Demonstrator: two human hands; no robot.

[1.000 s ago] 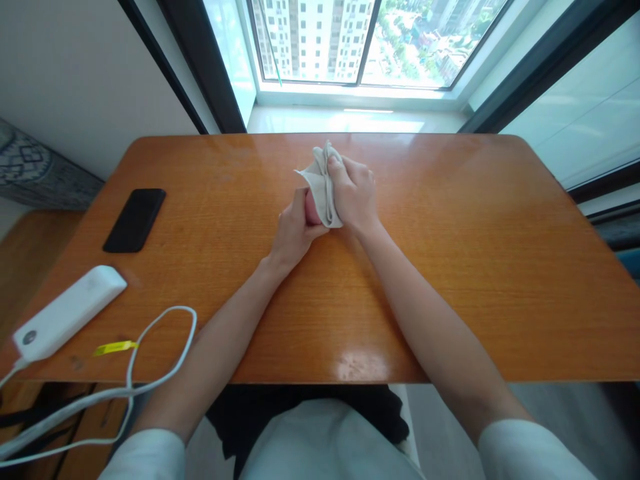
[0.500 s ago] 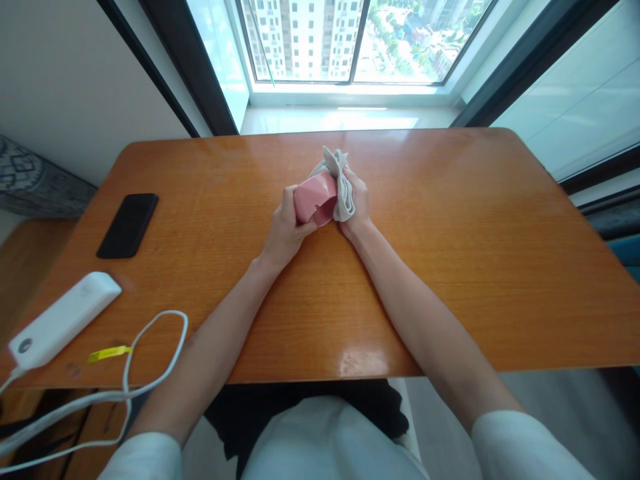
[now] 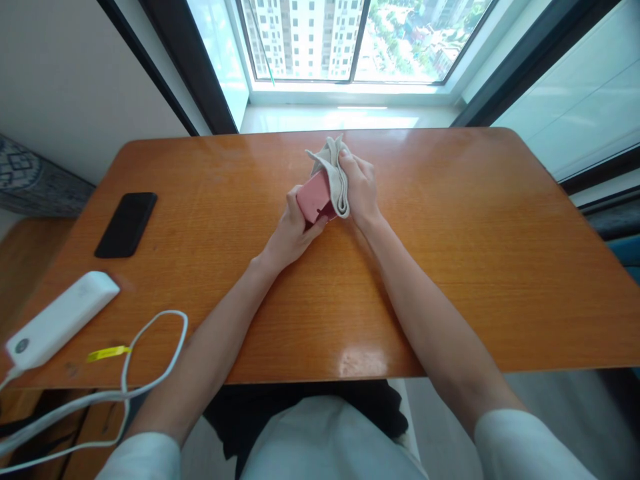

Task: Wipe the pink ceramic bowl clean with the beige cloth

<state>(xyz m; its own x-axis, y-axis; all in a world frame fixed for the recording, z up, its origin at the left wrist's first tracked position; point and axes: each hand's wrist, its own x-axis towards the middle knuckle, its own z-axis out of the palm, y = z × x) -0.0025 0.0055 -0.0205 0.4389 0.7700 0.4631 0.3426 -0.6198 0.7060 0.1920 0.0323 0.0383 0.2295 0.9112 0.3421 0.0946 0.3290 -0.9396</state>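
Observation:
My left hand (image 3: 287, 230) grips a small pink faceted cup (image 3: 313, 196), tilted just above the middle of the wooden table (image 3: 450, 267). My right hand (image 3: 361, 190) is closed on a folded off-white cloth (image 3: 333, 168) and presses it against the cup's right side. The cloth covers part of the cup. Both hands meet at the cup near the table's far middle.
A black phone (image 3: 126, 224) lies flat at the table's left. A white power bank (image 3: 60, 319) with a white cable (image 3: 150, 370) and a yellow tag (image 3: 105, 353) sits at the near left corner. A window with a sill runs behind the table's far edge.
The cup turned in my left hand, from mostly hidden under the cloth to showing its pink side. My right hand shifted the cloth round the cup's right side.

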